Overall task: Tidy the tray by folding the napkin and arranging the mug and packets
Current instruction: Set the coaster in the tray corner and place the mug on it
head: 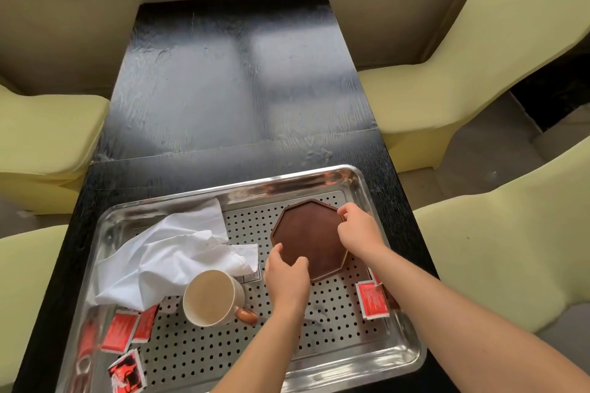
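Note:
A steel perforated tray [322, 325] lies on the near end of a black table. A brown octagonal saucer [308, 234] rests in its far right part. My left hand [287, 277] grips the saucer's near left edge and my right hand [359, 230] pinches its right edge. A crumpled white napkin [169, 252] lies in the left half. A cream mug [212, 297] with a brown handle stands upright in front of the napkin. Red packets [119, 330] lie at the near left, another red packet [372, 300] at the right under my right forearm.
The black table [236, 86] stretches away beyond the tray. Pale yellow-green chairs [479, 51] stand along both sides, one chair [41, 134] close on the left. A red-and-black torn packet [127, 370] lies at the tray's near left corner.

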